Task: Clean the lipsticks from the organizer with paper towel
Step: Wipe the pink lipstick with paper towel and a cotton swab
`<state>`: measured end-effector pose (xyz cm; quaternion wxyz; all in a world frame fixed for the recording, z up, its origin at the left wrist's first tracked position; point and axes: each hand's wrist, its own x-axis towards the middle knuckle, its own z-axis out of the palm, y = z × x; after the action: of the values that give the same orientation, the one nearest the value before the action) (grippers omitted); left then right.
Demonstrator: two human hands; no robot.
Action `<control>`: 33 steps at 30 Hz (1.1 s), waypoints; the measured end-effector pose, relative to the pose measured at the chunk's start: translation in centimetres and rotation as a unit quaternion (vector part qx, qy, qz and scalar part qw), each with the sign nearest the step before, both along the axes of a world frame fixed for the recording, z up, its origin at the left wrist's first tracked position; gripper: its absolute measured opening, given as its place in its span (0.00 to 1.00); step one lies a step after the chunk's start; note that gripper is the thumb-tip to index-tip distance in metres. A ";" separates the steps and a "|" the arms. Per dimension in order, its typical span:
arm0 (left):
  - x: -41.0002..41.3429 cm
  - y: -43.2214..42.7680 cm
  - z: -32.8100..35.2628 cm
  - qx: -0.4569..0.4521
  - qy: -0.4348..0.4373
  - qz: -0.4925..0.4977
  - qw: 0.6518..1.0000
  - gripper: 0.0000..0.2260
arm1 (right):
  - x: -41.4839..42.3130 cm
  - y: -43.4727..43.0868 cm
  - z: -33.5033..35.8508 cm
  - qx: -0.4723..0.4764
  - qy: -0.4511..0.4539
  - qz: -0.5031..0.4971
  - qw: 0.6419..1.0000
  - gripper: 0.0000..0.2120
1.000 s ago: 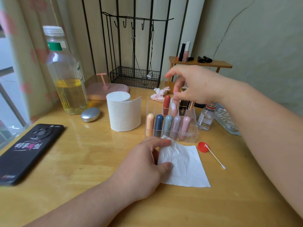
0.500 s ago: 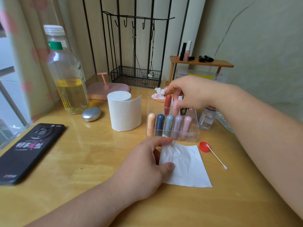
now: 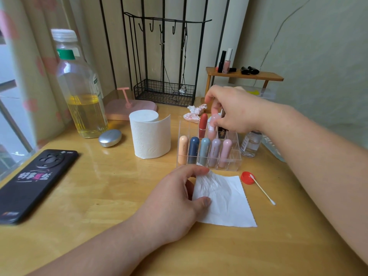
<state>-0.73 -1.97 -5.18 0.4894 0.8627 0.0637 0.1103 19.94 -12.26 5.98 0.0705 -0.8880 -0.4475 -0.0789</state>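
One black lipstick [image 3: 222,134], label "ydby"

White paper towel [image 3: 225,200], pink lipstick [image 3: 212,126], red cap [image 3: 246,177], black phone [image 3: 33,182].
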 end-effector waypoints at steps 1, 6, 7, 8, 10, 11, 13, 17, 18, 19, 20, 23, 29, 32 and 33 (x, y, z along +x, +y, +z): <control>0.0 0.0 0.0 -0.001 0.000 0.000 1.000 0.21 | 0.0 0.0 0.1 -0.001 -0.005 0.001 1.000 0.19; 0.0 0.1 -0.1 -0.006 0.005 -0.002 1.000 0.21 | -0.2 -0.3 1.5 0.025 -0.023 0.017 0.999 0.17; 0.0 0.2 -0.1 -0.009 0.006 -0.002 1.000 0.21 | -0.5 -0.5 1.9 0.040 -0.010 0.016 0.999 0.16; 0.0 0.2 -0.1 -0.013 0.006 -0.002 1.000 0.21 | -0.8 -0.9 2.3 0.059 0.012 0.015 0.998 0.15; 0.1 0.1 -0.2 -0.023 0.004 -0.001 1.000 0.20 | -1.7 -1.6 2.8 0.089 0.052 0.023 0.994 0.13; 0.1 0.1 -0.2 -0.026 0.002 0.000 1.000 0.20 | -2.2 -2.0 2.8 0.101 0.066 0.027 0.992 0.10; 0.1 0.0 -0.2 -0.027 -0.005 0.004 1.000 0.19 | -3.4 -2.9 2.5 0.137 0.103 0.030 0.985 0.06; 0.2 0.2 -0.4 -0.027 -0.014 0.009 1.000 0.21 | -6.7 -5.2 0.5 0.240 0.257 0.049 0.935 0.09; 0.3 0.3 -0.5 -0.040 -0.013 0.004 0.999 0.22 | -7.7 -5.8 -0.3 0.254 0.298 0.054 0.919 0.12; 0.3 0.4 -0.5 -0.058 -0.011 -0.006 0.998 0.23 | -8.7 -6.4 -1.3 0.263 0.340 0.052 0.901 0.14; 0.3 0.4 -0.5 -0.077 -0.010 -0.018 0.997 0.24 | -9.5 -7.0 -2.5 0.271 0.383 0.044 0.882 0.14; 0.1 0.5 -0.4 -0.139 -0.009 -0.060 0.988 0.26 | -11.7 -7.9 -5.5 0.298 0.467 0.016 0.832 0.11; -0.4 -0.1 -0.2 -0.241 -0.027 -0.125 0.962 0.23 | -13.9 -7.8 -8.0 0.404 0.555 -0.025 0.727 0.13; -0.5 -0.2 0.1 -0.275 -0.050 -0.131 0.951 0.16 | -13.7 -7.6 -7.8 0.441 0.631 -0.016 0.639 0.11; -0.5 -0.2 0.2 -0.283 -0.058 -0.124 0.949 0.14 | -13.7 -7.6 -7.7 0.443 0.649 -0.008 0.618 0.10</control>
<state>-1.28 -2.17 -4.95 0.7261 0.6820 -0.0437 0.0758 6.20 -19.83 -1.75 0.7268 -0.5726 -0.1883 0.3292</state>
